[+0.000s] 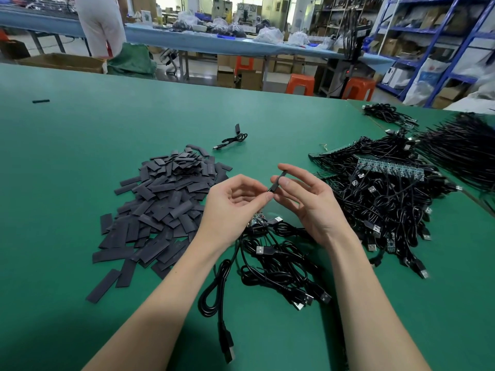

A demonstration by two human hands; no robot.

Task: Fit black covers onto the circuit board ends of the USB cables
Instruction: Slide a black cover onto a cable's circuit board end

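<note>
Green work mat [80, 135] in a factory hall; shelving [439, 44] along the right wall. Above mat centre, left hand [235, 202] and right hand [305, 199] pinch one black cover [277, 182]. Cover pile [160, 204] left, USB cables [380, 199] right.

Table [107, 124]: plain green. Covers [160, 207]: matte black, dark grey where light hits. Cables [278, 266]: glossy black, silver plug tips. Boards [388, 168]: blue-green, speckled with dark parts. Stools [300, 84]: orange. Shelving [439, 36]: blue. Far bench [187, 41]: pale blue.
</note>
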